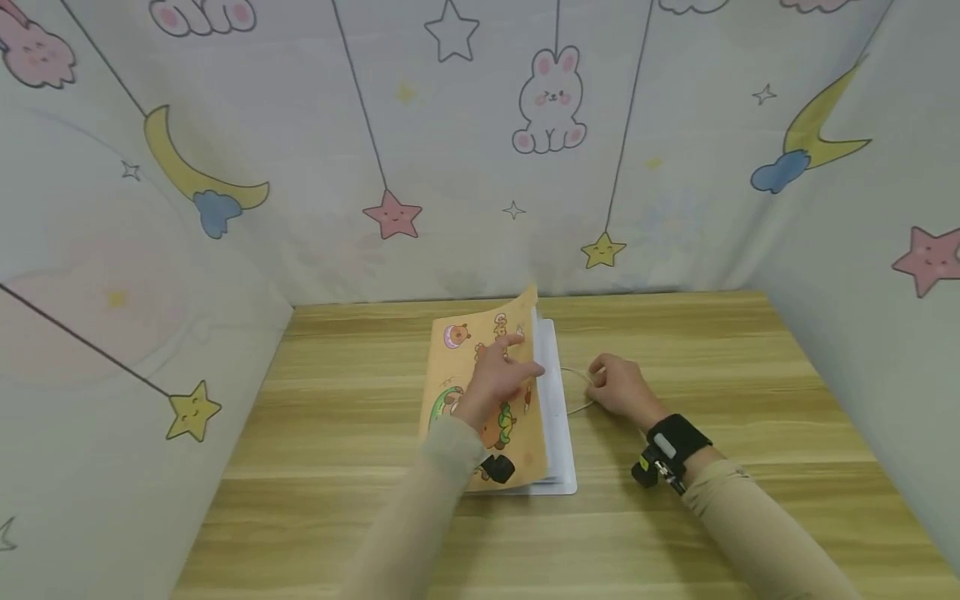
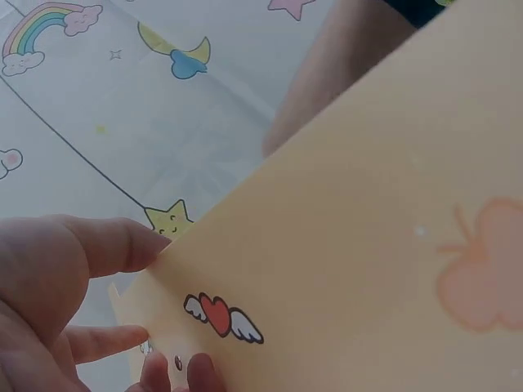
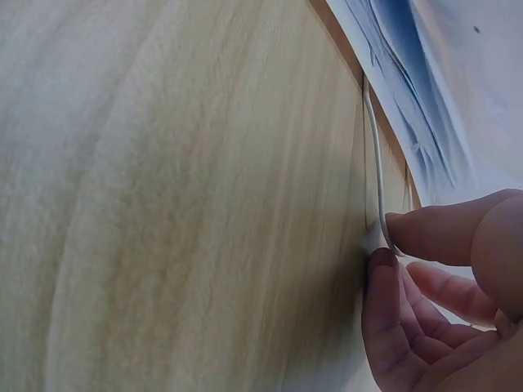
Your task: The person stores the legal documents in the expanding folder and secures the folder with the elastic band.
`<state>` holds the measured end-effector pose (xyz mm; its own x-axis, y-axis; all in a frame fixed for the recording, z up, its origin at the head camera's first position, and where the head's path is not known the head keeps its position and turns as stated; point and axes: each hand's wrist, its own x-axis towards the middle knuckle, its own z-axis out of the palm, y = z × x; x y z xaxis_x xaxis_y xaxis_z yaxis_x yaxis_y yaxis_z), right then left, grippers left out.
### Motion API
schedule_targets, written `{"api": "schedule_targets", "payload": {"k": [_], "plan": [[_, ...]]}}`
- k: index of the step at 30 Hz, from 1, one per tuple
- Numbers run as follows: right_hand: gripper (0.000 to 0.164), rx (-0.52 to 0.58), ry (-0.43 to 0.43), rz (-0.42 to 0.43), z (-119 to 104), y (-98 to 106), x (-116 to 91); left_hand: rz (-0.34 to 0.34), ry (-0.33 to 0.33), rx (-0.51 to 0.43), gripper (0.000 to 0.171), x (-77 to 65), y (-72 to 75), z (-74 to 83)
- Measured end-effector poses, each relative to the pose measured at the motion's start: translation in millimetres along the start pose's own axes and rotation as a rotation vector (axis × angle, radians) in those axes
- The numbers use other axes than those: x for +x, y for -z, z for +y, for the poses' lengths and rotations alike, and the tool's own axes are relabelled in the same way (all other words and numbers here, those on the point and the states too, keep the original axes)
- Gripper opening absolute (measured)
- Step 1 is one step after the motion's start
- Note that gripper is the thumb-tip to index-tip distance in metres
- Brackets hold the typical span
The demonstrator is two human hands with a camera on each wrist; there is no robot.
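Observation:
An orange folder [image 1: 446, 354] printed with cartoon animals lies on the table, its front cover lifted a little along the right edge. White sheets [image 1: 553, 400] show beneath that cover. My left hand [image 1: 497, 379] lies over the cover, with the thumb at its right edge and the other fingers against the printed face, near a winged heart [image 2: 216, 314]. To the right of the folder, my right hand [image 1: 618, 387] pinches a thin pale elastic cord [image 3: 377, 163] between thumb and fingertips. The cord is drawn out in a loop from the folder's right side.
The folder rests on a wood-grain table [image 1: 337, 417]. Behind the table hangs a pale curtain [image 1: 465, 150] with stars, moons and a rabbit, and similar walls stand at left and right. A black wrist camera strap [image 1: 678, 442] is on my right wrist.

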<state>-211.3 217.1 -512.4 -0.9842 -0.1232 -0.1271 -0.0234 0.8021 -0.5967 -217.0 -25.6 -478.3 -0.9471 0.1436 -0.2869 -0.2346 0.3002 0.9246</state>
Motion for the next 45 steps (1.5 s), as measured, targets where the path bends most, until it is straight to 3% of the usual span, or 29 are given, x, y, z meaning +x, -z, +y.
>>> {"api": "schedule_targets", "payload": {"k": [8,14,19,22,27,30,33,38,40,42,45], "plan": [[0.034,0.002,0.001,-0.006,-5,-1,2,0.093,-0.036,0.272,0.074,4.4,-13.5,-5.5],[0.031,0.087,-0.016,-0.030,-4,-3,6,0.138,-0.046,0.392,0.075,8.1,-23.1,-9.0],[0.029,0.169,-0.050,-0.047,-2,-7,9,0.195,0.003,0.473,0.078,7.5,-29.1,-11.4],[0.029,0.207,-0.063,-0.058,0,-7,11,0.207,0.030,0.510,0.080,6.3,-32.2,-11.7],[0.031,0.243,-0.071,-0.066,3,-7,13,0.204,0.017,0.592,0.074,5.2,-35.1,-10.3],[0.031,0.256,-0.071,-0.071,4,-7,13,0.160,0.015,0.624,0.076,1.7,-33.3,-10.2],[0.031,0.278,-0.067,-0.072,5,-8,13,0.060,-0.041,0.644,0.079,-2.9,-22.6,-15.1],[0.032,0.364,-0.079,-0.067,7,-9,6,-0.119,-0.283,0.653,0.073,-6.2,14.8,-26.1],[0.033,0.393,-0.079,-0.067,9,-9,3,-0.125,-0.380,0.695,0.071,-6.0,31.6,-32.5],[0.034,0.407,-0.069,-0.066,10,-7,1,-0.089,-0.436,0.767,0.071,-6.8,47.2,-39.5],[0.038,0.469,-0.059,-0.089,12,-4,-2,-0.038,-0.453,0.878,0.081,-6.5,65.8,-54.1]]}}
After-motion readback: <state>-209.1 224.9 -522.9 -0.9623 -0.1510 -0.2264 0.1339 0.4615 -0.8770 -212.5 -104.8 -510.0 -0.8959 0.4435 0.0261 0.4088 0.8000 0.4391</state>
